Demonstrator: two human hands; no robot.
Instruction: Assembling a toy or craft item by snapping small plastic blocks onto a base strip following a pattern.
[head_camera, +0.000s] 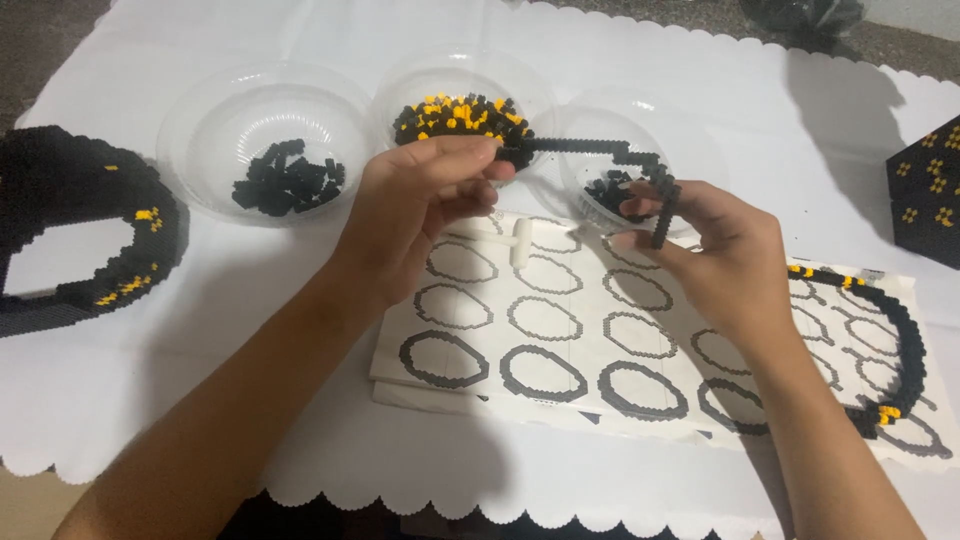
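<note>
Hands up above the sheet (560, 330), both pinched on one black strip (590, 148) of small bricks. Left hand (425, 215) clamps the strip's left end between thumb and fingers; right hand (725, 250) grips the far end, where the strip steps down and turns into a short vertical leg. Long axis runs roughly left-right between the hands, level over the right bowl (690, 140), then drops toward the right fingers. Neither hand is nearer, each has an end. Behind: left bowl (200, 130) with black bricks, middle bowl (410, 85) with black and yellow mix. Small white tool (520, 240) lies on the sheet just under the left fingers, untouched. Curved black arc (900, 340) with yellow spots lies on the sheet's right edge, below the right wrist. Thick black ring (70, 230) sits far left, well apart. Can't tell if the right thumb is pressing a brick on or just holding, view's too dim.
</note>
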